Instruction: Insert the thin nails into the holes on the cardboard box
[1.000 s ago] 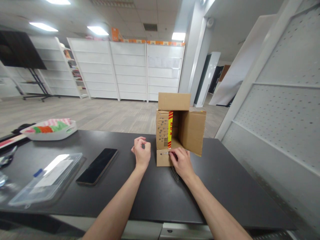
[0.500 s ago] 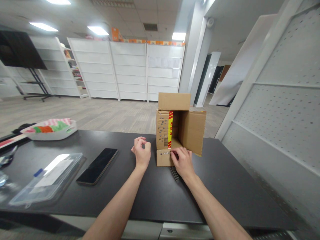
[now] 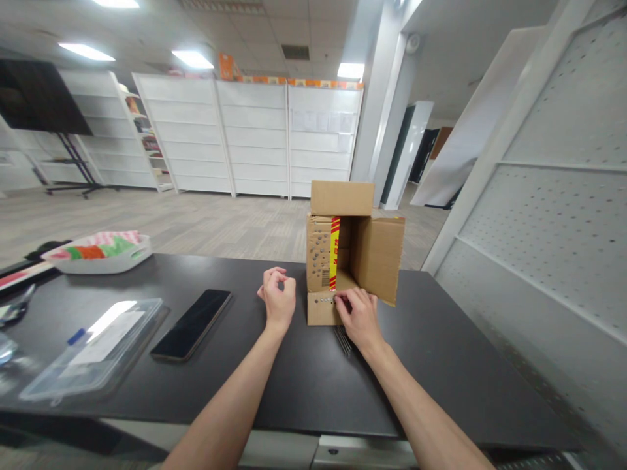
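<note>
An open cardboard box (image 3: 321, 251) stands on the table, its opening facing me. Small round metal heads dot its left panel, and a short row of them runs along the lower front flap (image 3: 321, 314). At the right end of that row, my right hand (image 3: 360, 316) is closed, thumb and index finger pinching what looks like a small screw (image 3: 336, 299), mostly covered by the fingertips. Several thin dark screws (image 3: 343, 341) show just below the flap beside this hand. My left hand (image 3: 278, 297) is held curled left of the box, apart from it; whatever lies inside its fingers is hidden.
A black phone (image 3: 192, 325) and a clear plastic case (image 3: 98, 349) lie on the dark table (image 3: 455, 365) to the left. Behind them is a white basket (image 3: 110, 262) with coloured cloth. A perforated white panel (image 3: 563, 228) rises along the right side.
</note>
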Tool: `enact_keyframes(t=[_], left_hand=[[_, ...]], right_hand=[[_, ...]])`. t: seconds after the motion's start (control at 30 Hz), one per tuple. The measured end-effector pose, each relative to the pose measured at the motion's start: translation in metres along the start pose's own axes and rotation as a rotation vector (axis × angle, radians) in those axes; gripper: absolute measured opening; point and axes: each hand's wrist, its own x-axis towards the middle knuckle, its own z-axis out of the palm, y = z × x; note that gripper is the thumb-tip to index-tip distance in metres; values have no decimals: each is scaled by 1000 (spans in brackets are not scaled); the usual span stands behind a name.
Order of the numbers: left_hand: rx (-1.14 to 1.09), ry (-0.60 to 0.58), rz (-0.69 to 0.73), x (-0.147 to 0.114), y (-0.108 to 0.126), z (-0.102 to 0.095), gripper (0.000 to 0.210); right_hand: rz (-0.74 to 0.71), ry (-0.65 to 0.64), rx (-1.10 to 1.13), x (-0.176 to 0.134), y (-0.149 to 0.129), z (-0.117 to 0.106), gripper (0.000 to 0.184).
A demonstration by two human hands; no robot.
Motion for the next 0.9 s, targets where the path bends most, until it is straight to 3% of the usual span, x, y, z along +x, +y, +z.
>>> enact_keyframes(t=[0.3,0.63,0.9], left_hand=[[-8,8,9,0,2,-1,14],[3,8,7,-1,-1,0,14],[6,-5,20,-1,-1,1,15]], right_hand=[[-27,24,38,-1,1,-12,14],[-52,-41,205,1,-2,-27,12],[-52,-88,218,-17,-7,-38,10]])
